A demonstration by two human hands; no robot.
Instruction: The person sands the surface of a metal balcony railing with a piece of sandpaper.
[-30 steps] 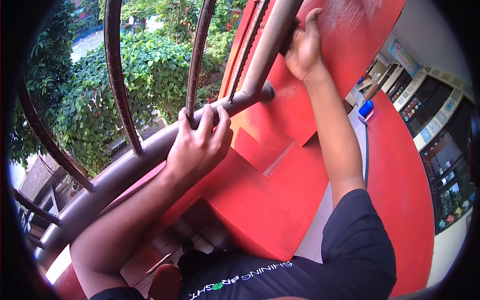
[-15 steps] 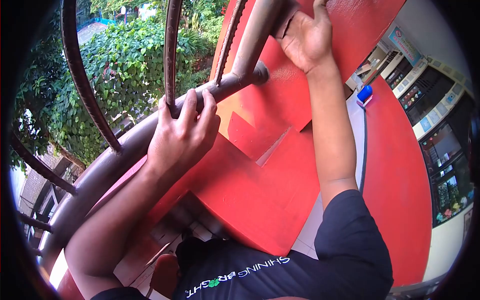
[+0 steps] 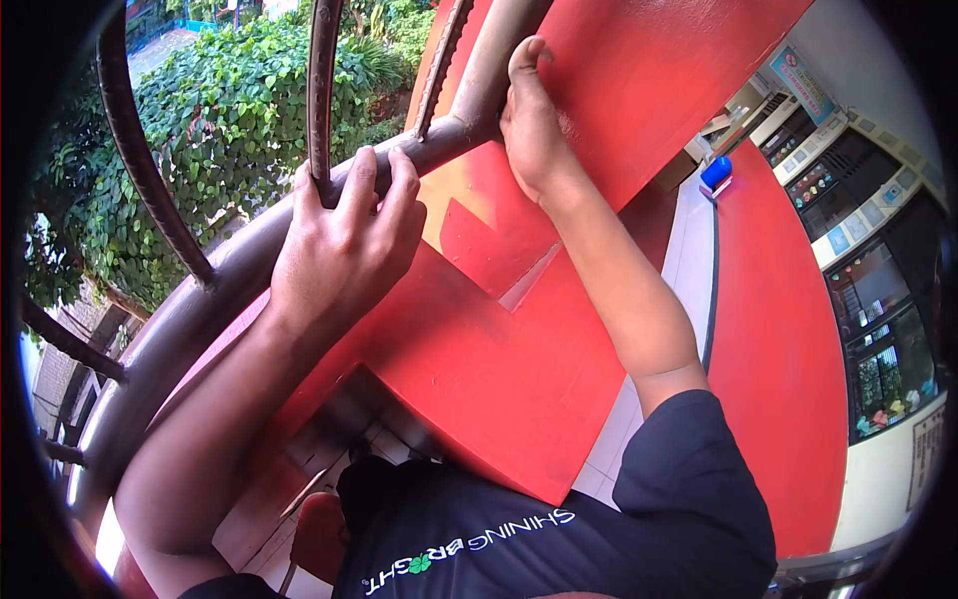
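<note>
a person leans over a brown metal railing (image 3: 215, 299) beside a red pillar (image 3: 649, 90), seen from a head-worn camera. the left hand (image 3: 344, 255) sits on the thick lower rail, its fingers (image 3: 364, 185) curled tight over the top of it and wrapped around the foot of a thin upright bar (image 3: 321, 90). the right hand (image 3: 529, 125) is pressed edge-on against the pillar just where a slanted pipe (image 3: 494, 60) meets the rail; its fingers lie straight and pressed together, and whether anything is pinched under the palm cannot be told. the thumb points up along the pipe.

beyond the left fingers, through the bars, lies a mass of green leaves (image 3: 220, 120) well below. below both wrists the red stepped ledge (image 3: 479, 369) juts toward the person's dark shirt (image 3: 519, 539). far to the right of the right fingers, a blue object (image 3: 715, 172) sits on a pale floor strip.

the risks look plain enough: the body is tipped forward over an open drop, so a slip of the left grip on the smooth rail could throw the weight outward. the right hand, wedged in the narrow joint between pipe and pillar, could scrape or jam a knuckle if it slides.
</note>
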